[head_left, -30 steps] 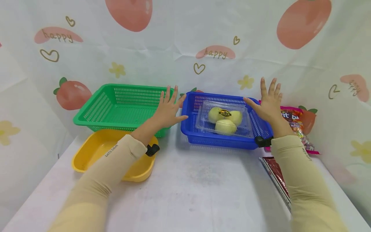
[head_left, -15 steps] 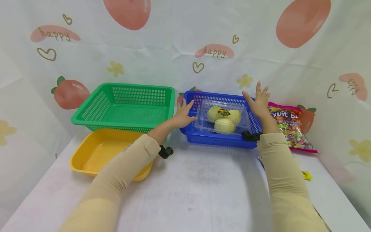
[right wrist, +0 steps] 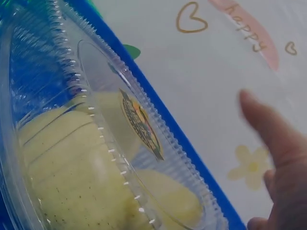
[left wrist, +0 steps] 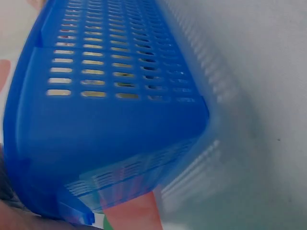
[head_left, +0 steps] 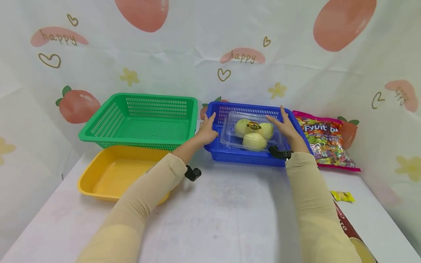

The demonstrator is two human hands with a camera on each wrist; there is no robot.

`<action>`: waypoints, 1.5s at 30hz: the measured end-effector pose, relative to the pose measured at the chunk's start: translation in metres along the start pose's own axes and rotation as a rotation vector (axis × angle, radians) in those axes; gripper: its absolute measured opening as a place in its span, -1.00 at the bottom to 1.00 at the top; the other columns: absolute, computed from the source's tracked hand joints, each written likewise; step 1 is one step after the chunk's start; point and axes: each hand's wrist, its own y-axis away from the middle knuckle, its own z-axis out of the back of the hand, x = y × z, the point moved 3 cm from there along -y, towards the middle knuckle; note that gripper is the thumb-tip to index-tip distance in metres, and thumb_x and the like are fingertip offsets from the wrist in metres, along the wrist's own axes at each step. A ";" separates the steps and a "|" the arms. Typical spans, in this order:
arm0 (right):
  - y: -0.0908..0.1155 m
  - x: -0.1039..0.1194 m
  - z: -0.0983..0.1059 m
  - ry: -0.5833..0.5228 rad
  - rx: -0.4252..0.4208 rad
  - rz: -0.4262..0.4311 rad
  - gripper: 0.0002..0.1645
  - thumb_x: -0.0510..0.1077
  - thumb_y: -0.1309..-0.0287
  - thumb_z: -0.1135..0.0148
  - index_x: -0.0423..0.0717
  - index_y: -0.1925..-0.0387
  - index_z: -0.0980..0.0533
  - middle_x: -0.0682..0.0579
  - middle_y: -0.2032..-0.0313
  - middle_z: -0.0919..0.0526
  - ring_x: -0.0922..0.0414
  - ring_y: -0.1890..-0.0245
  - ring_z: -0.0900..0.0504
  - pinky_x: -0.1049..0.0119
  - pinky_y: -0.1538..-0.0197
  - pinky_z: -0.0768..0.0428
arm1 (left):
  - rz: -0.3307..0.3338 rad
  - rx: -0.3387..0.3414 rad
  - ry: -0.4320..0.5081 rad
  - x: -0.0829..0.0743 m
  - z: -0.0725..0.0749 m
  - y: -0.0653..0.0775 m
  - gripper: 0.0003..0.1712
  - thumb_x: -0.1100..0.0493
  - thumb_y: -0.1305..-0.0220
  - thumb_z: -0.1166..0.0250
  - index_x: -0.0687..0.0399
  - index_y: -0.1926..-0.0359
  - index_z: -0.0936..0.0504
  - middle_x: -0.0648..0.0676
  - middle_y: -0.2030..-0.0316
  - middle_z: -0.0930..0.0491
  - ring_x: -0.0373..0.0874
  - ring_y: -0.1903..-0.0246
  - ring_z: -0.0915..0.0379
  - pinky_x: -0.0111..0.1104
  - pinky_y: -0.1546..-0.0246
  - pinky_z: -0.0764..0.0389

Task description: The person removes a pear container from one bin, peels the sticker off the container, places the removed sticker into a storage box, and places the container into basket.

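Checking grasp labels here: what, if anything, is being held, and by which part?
Right hand holds nothing; left hand is at the left side of the blue basket, grip unclear.

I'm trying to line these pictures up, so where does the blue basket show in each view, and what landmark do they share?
Head: the blue basket sits right of centre, beside the green basket.
Left wrist: large, from left to centre.
Right wrist: behind the clear box, rim slanting from upper left to bottom.
Shared landmark: the printed backdrop.
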 end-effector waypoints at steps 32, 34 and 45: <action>-0.007 -0.032 -0.006 -0.160 0.379 -0.082 0.02 -0.15 -0.26 -0.10 0.29 -0.44 0.36 -0.22 -0.43 0.47 0.20 0.75 -0.10 0.45 0.59 -0.25 | -0.055 -0.094 0.013 0.016 -0.003 -0.001 -0.18 0.48 -0.17 0.16 0.16 -0.45 0.21 0.06 -0.48 0.42 -0.01 -0.46 0.43 -0.18 -0.45 0.13; -0.006 -0.033 -0.006 -0.158 0.406 -0.078 0.01 -0.14 -0.27 -0.09 0.31 -0.44 0.37 -0.26 -0.43 0.42 0.29 0.81 0.05 0.47 0.70 -0.11 | -0.055 -0.092 0.011 0.015 -0.004 0.000 -0.18 0.48 -0.18 0.16 0.16 -0.45 0.21 0.06 -0.47 0.43 -0.01 -0.46 0.43 -0.18 -0.45 0.12; -0.007 -0.028 -0.012 -0.237 0.396 -0.037 -0.09 -0.27 -0.27 -0.05 0.13 -0.43 0.25 -0.32 -0.35 0.09 0.37 0.47 -0.52 0.47 0.42 -0.52 | -0.046 -0.089 0.016 0.016 -0.003 -0.001 -0.19 0.46 -0.21 0.17 0.14 -0.45 0.22 0.04 -0.48 0.44 0.01 -0.46 0.41 -0.16 -0.44 0.08</action>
